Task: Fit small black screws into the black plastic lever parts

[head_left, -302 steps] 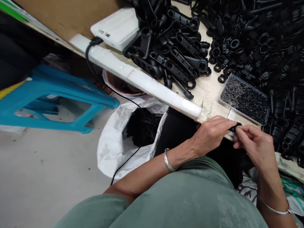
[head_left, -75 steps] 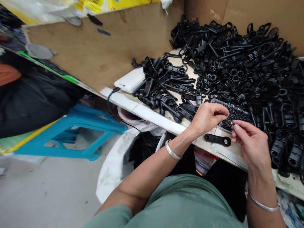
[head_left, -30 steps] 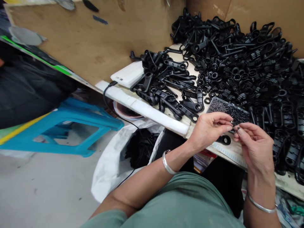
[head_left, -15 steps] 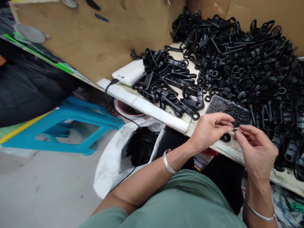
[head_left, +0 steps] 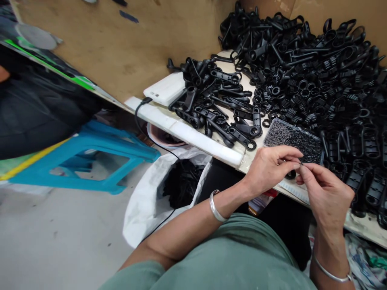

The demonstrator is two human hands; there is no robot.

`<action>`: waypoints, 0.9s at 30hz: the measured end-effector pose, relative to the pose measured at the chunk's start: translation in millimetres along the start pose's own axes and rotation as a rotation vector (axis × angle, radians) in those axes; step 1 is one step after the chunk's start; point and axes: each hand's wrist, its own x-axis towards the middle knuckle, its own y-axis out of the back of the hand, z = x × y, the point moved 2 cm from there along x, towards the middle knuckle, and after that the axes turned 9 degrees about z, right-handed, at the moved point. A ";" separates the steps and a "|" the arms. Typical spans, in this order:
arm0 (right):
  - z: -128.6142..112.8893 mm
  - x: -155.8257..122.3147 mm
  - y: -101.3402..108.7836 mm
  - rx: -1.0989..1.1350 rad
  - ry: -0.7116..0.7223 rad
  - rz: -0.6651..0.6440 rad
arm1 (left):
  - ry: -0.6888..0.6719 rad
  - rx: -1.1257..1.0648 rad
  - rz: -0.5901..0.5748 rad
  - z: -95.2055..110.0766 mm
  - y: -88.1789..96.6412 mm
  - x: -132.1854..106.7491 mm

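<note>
My left hand [head_left: 269, 169] and my right hand [head_left: 325, 191] meet fingertip to fingertip at the table's front edge, both pinched on something tiny between them that I cannot make out. Just beyond the fingers stands a clear tray of small black screws [head_left: 294, 139]. A flat black plastic arm [head_left: 290, 175] lies on the table under the hands, mostly hidden. Both wrists wear silver bangles.
Black plastic arms [head_left: 223, 108] lie heaped left of the tray, and a larger heap of black parts [head_left: 317, 72] covers the back and right. A white box [head_left: 165, 88] with a cable sits at the table's left end. Below are a white sack [head_left: 151, 193] and a blue stool [head_left: 87, 157].
The hands have drawn closer together until the fingertips touch. The view has shifted slightly; the black arm under the hands is more covered than a second ago.
</note>
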 end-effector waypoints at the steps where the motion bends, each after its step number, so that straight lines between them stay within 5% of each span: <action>1: -0.8 -0.1 0.2 -0.001 -0.004 -0.006 | -0.010 0.005 0.005 0.0 -0.3 -0.3; 13: -8.7 14.6 0.0 -0.124 0.273 -0.003 | -0.159 0.114 -0.036 6.0 0.7 2.3; 20: 9.1 9.3 10.8 -0.159 0.274 -0.114 | -0.563 0.736 -0.165 2.8 24.6 -9.7; 27: 18.3 -1.9 6.0 -0.218 0.450 -0.261 | -0.601 1.006 -0.268 -20.3 23.6 -21.9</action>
